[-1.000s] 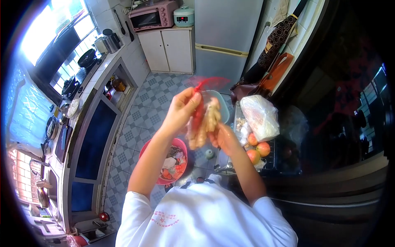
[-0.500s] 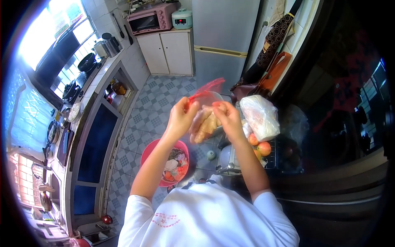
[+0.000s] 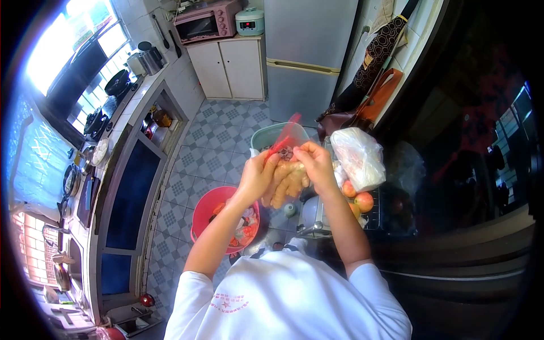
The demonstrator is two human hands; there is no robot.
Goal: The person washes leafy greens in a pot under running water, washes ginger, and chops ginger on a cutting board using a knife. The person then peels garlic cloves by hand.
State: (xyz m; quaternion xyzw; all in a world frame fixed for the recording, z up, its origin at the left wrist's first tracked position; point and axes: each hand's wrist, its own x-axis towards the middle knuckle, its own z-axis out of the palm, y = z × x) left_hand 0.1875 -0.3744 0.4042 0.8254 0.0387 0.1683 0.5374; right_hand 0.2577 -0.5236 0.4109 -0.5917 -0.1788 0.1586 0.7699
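Observation:
Knobbly pale-brown ginger (image 3: pixel 288 184) hangs in a thin plastic bag, below my two raised hands. The bag's red top (image 3: pixel 285 140) stands up between them, narrow and bunched. My left hand (image 3: pixel 256 175) is closed on the bag's neck, thumb and fingers pressed together. On the other side, my right hand (image 3: pixel 318 165) pinches the bag's upper edge near the ginger. Beneath my left forearm is a pink bucket (image 3: pixel 198 218) with scraps and reddish pieces in it. A pale green bin (image 3: pixel 262 137) stands just beyond the bag.
To the right, a wire rack (image 3: pixel 371 220) bears apples (image 3: pixel 363 202) and a full white plastic bag (image 3: pixel 358 158). A counter (image 3: pixel 122 116) with pans runs along the left. Ahead stand a fridge (image 3: pixel 306 39), a white cabinet (image 3: pixel 226 68) and a pink oven (image 3: pixel 207 22).
The bag's red top has swung from leaning right to standing narrower and more upright. The ginger hangs slightly lower and further right. More of the green bin shows.

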